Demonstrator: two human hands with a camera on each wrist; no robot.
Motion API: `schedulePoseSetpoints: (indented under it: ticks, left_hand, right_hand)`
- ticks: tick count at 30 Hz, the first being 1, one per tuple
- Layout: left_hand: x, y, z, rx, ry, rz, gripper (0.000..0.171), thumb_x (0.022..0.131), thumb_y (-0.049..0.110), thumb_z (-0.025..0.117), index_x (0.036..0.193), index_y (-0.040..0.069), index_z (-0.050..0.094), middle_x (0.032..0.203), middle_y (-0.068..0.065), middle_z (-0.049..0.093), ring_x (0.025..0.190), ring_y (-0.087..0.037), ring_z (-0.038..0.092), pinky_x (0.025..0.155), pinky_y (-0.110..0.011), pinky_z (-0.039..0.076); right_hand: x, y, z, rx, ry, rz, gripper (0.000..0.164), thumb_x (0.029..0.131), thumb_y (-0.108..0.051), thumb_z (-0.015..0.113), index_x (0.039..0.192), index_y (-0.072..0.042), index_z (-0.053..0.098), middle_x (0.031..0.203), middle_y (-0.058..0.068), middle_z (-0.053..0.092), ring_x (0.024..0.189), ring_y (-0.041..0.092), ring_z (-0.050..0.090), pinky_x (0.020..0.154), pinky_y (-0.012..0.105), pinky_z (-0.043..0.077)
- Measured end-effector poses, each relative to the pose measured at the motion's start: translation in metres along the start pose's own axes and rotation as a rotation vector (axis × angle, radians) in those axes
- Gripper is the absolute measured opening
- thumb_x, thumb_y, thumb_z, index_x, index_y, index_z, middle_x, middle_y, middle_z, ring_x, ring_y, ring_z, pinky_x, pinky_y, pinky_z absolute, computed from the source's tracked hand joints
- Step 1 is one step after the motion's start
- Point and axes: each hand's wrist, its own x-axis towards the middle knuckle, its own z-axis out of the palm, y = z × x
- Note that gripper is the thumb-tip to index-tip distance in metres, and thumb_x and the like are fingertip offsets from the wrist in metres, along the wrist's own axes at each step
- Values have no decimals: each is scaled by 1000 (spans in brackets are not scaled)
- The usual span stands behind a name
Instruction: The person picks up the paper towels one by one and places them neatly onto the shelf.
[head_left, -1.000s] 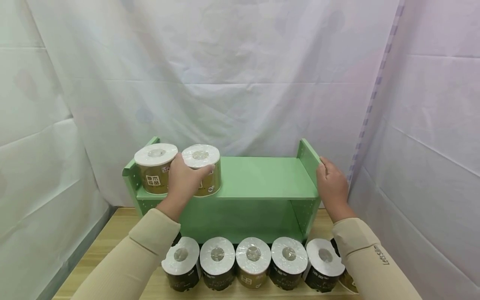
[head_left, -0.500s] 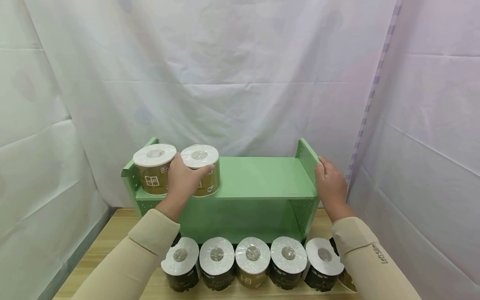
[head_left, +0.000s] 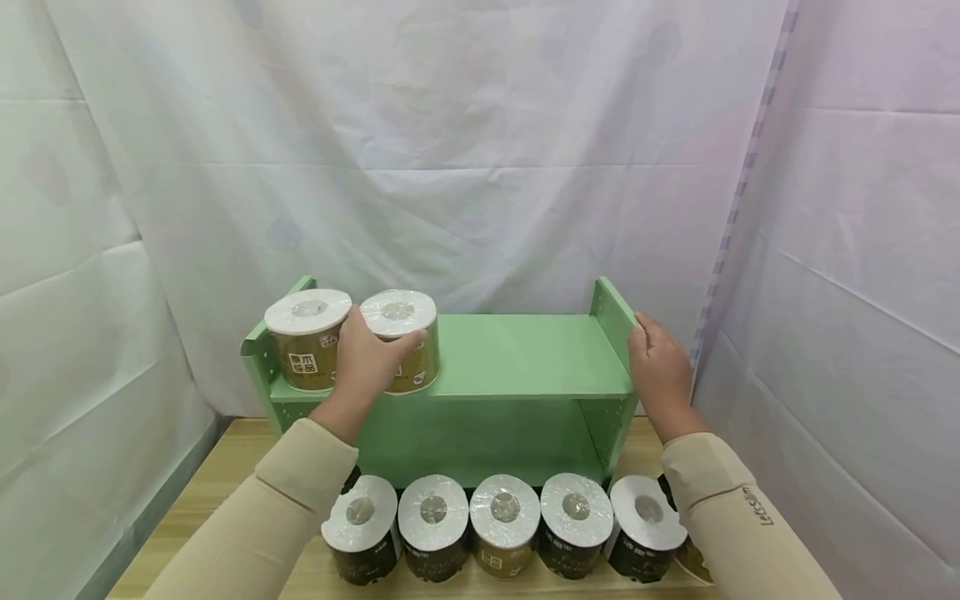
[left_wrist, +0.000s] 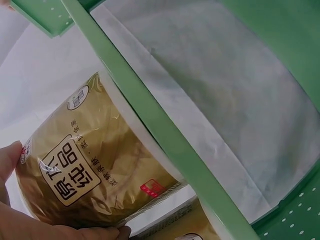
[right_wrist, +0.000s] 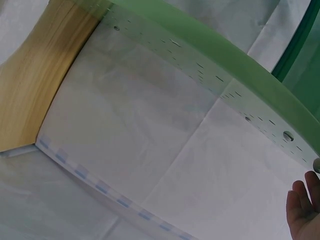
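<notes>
Left grip clasps a gold toilet roll, labelled "原木纯品," atop a green shelf beside a matching roll; right grip holds the shelf's side. "LetsSlim" marks the right sleeve; black-wrapped rolls line the surface.

Head view bright and softly lit, lower compartment shaded; wrist views dimmer and greyer, gold roll glinting, green side panel bowed by lens distortion.

Gold roll partly behind left hand
</notes>
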Motion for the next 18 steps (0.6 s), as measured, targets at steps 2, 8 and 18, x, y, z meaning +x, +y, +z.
schedulePoseSetpoints:
  ticks: [2,8,18]
  left_hand:
    - [0,1,0,3,-1,0,103,81,34,75,152,-4,10,147,-24,33,137,-35,33,110,-49,30]
    - [1,1,1,-1,-6,8,103,81,32,76,152,-4,9,148,-23,32,137,-35,32,112,-48,28]
    - [1,1,2,1,-22,4,105,82,34,74,152,-3,5,151,-23,27,140,-35,28,113,-49,27]
  right_hand:
    - [1,0,0,-6,1,0,54,102,-35,25,141,-7,49,139,19,51,121,41,51,96,58,40]
    - [2,0,-1,-18,8,2,53,101,-33,26,140,-7,50,138,20,52,120,43,51,96,59,41]
    - [5,3,-6,-43,-22,26,53,101,-36,28,141,-11,50,139,18,51,124,43,49,98,59,39]
